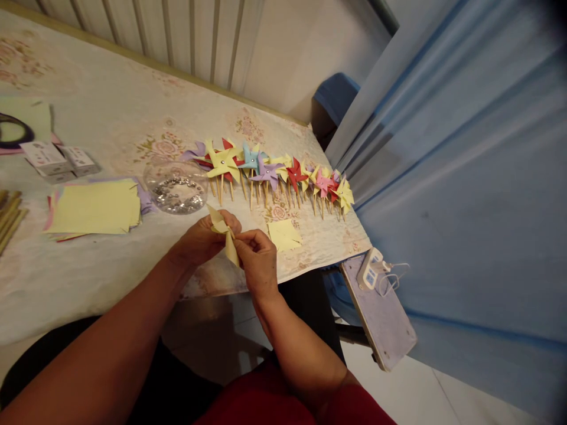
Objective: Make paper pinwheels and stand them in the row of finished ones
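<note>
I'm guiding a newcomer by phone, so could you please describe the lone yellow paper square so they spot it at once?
On the flowered tablecloth, find the row of pinwheels on sticks. On its near side, beside the right hand, lies the yellow paper square. It lies flat and alone, unlike the yellow-topped stack at left and the folded yellow paper being held.

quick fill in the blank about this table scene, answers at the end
1. The left hand and right hand hold folded paper coloured ____.
2. The clear dish stands between the paper stack and the row of ____.
3. The curtain is coloured ____.

Missing words: yellow; pinwheels; blue.
</note>
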Demonstrator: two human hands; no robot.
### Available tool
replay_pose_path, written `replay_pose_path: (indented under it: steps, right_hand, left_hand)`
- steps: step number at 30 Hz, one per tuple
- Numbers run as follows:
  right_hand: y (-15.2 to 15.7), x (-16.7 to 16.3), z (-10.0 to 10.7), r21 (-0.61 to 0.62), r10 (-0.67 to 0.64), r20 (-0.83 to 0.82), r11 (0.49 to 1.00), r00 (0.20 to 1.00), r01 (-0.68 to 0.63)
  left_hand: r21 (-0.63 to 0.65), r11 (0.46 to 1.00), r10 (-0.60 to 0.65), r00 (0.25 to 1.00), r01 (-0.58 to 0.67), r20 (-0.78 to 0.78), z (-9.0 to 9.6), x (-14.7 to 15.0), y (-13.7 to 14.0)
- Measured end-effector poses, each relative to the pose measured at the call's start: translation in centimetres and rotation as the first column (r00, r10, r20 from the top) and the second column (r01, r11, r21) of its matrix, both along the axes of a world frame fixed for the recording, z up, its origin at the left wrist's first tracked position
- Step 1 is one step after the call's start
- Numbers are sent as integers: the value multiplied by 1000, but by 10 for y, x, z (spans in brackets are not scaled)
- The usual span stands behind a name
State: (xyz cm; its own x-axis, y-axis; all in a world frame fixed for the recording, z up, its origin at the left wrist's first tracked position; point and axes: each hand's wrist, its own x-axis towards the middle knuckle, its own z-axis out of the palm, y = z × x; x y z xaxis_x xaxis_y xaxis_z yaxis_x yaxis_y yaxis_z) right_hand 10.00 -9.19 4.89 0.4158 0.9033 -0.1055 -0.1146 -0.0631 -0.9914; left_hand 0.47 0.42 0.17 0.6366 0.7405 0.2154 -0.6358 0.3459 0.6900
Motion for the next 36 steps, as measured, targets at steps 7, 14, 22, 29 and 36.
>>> replay_pose_path:
  steps: [7,14,22,29,36]
  right_hand:
    - [0,0,0,12,1,7,1000,1000,-1]
    - [1,2,-4,0,12,5,1000,1000,-12]
    - [3,2,-8,19,1,22,1000,1000,-1]
    - [1,24,-19,-54,64,42,997,997,-62]
    - [-8,45,-45,-130,59,238,991,970,-28]
  left_hand:
    - [-2,1000,4,1000,-4,1,0,1,0]
    - [4,1000,2,1000,-2,4,-1,2,-1]
    - [-18,1000,-4,1000,5,16,-9,1,1]
    - [-71,993,90,996,-91,-14,-15,-1,9]
    - [-263,928,216,957,-263,-195,-16,3,14]
